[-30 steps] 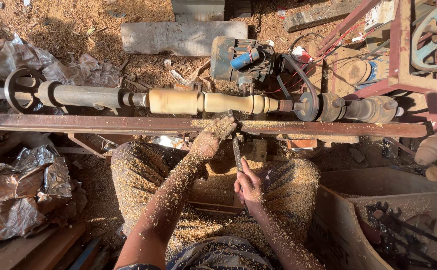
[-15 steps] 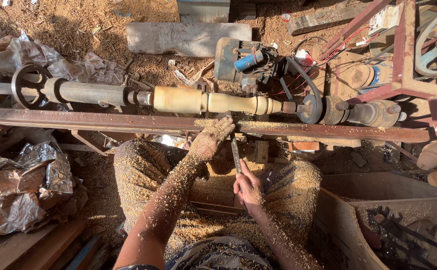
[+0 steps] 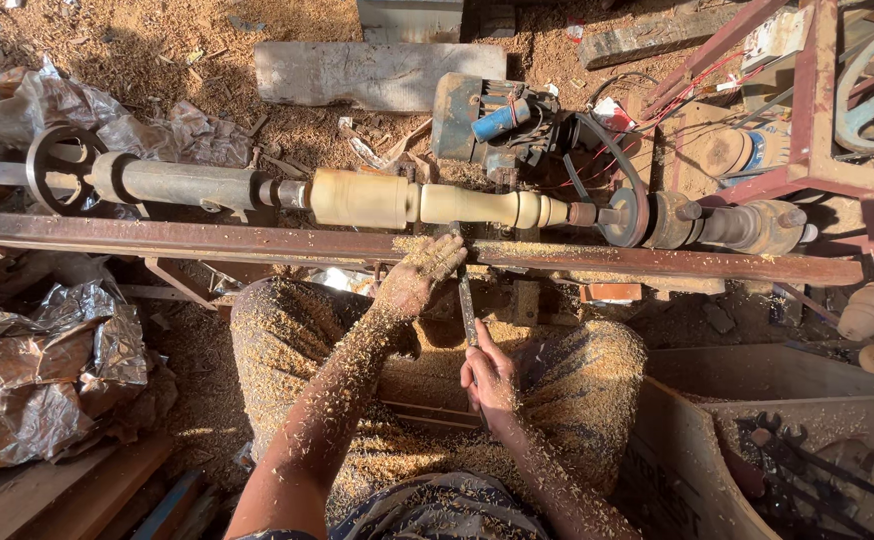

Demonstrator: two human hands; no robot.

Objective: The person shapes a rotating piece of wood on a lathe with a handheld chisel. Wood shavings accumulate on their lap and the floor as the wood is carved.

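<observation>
Across the rusty lathe rail (image 3: 257,240), left hand (image 3: 419,277) rests flat, fingers loose, steadying the chisel (image 3: 468,310) near its tip. Right hand (image 3: 492,377) closed round chisel handle, just below. Pale turned wooden spindle (image 3: 427,203) spins-mounted just beyond rail, motor (image 3: 497,120) behind. Sawdust coats both arms.

Rusty steel lathe bed rail (image 3: 257,238) running left to right, dusted with shavings (image 3: 517,250) near the middle. Pale turned wooden workpiece (image 3: 427,200) mounted just above it between handwheel (image 3: 57,165) and pulley (image 3: 622,215). Ground (image 3: 157,50) beyond covered in sawdust, bearing a flat concrete slab (image 3: 352,75) and crumpled plastic sheeting (image 3: 47,350).
</observation>
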